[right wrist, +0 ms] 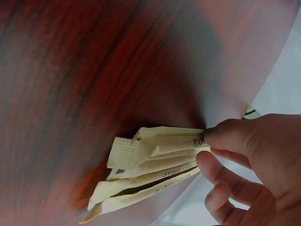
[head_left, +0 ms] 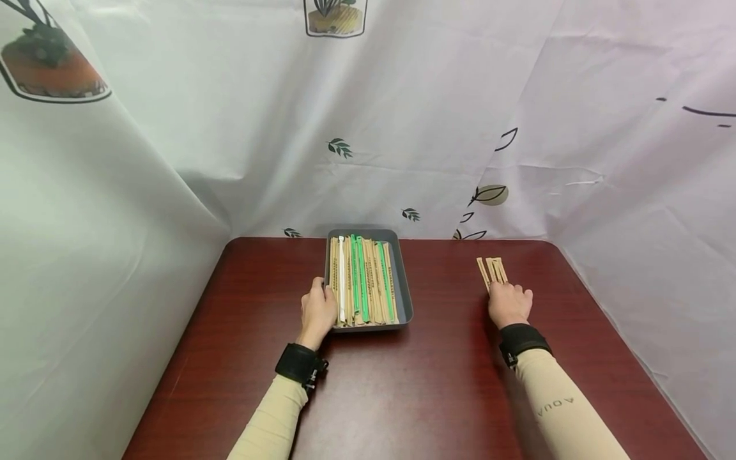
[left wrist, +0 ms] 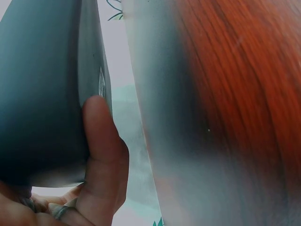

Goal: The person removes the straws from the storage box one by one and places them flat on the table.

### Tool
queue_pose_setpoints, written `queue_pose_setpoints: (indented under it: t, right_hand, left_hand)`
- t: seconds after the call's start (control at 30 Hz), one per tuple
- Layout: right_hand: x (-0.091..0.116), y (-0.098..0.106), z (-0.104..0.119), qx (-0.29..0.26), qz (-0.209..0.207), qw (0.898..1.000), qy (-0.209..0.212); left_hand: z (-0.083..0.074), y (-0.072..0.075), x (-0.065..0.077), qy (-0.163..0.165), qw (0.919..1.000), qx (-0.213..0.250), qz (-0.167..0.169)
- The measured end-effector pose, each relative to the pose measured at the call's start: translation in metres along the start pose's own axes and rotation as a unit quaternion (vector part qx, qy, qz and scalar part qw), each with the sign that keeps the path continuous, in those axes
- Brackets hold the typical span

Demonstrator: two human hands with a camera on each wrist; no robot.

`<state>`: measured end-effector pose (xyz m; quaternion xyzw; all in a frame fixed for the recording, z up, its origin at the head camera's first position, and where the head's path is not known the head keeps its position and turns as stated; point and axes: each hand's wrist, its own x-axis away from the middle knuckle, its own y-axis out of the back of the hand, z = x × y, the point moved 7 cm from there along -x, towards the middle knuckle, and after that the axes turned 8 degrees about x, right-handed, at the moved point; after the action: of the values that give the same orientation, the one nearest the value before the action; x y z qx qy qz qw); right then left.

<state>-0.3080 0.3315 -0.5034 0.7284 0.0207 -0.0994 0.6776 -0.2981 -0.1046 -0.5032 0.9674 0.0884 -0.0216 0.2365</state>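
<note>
A dark grey tray [head_left: 406,287] holds a row of slim paper-wrapped sticks [head_left: 370,281], most of them brown, several green and one white. My left hand [head_left: 319,311] grips the tray at its near left side. In the left wrist view, a finger [left wrist: 104,136] lies along the tray's smooth outer wall [left wrist: 42,94]. Off to the right, my right hand [head_left: 510,304] pinches a small bunch of brown paper-wrapped sticks [head_left: 494,269] by their near ends. Printed text and a crimped wrapper end show on this bunch [right wrist: 160,162] in the right wrist view; its near ends are hidden by the fingers.
The reddish-brown wooden table [head_left: 443,383] has rounded far corners. White printed cloth [head_left: 276,128] hangs behind it and along both sides, close to the table's edges. The tray stands near the far edge.
</note>
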Motion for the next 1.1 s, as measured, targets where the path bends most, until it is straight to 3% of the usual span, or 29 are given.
queue_pose_setpoints:
  t: [0.53,0.7,0.83,0.97,1.1]
  right_hand:
    - [0.002,-0.004,-0.003,-0.004,0.011,1.0,-0.003]
    - [-0.001,0.009,0.004,-0.014,-0.017,1.0,-0.001]
    - [-0.01,0.037,0.023,-0.029,-0.062,0.998,0.007]
    - [-0.02,0.064,0.055,-0.08,-0.105,0.991,0.032]
    - [-0.027,0.083,0.093,-0.144,-0.115,0.981,0.058]
  left_hand:
    - [0.001,-0.001,0.0,-0.004,1.0,0.001,0.006]
    - [0.002,0.0,0.0,-0.002,1.0,-0.002,0.002]
    - [0.001,0.001,0.0,-0.002,1.0,-0.001,0.0]
    - [0.002,0.0,-0.001,-0.002,1.0,-0.003,0.0]
    - [0.002,0.0,-0.002,-0.005,1.0,-0.005,-0.002]
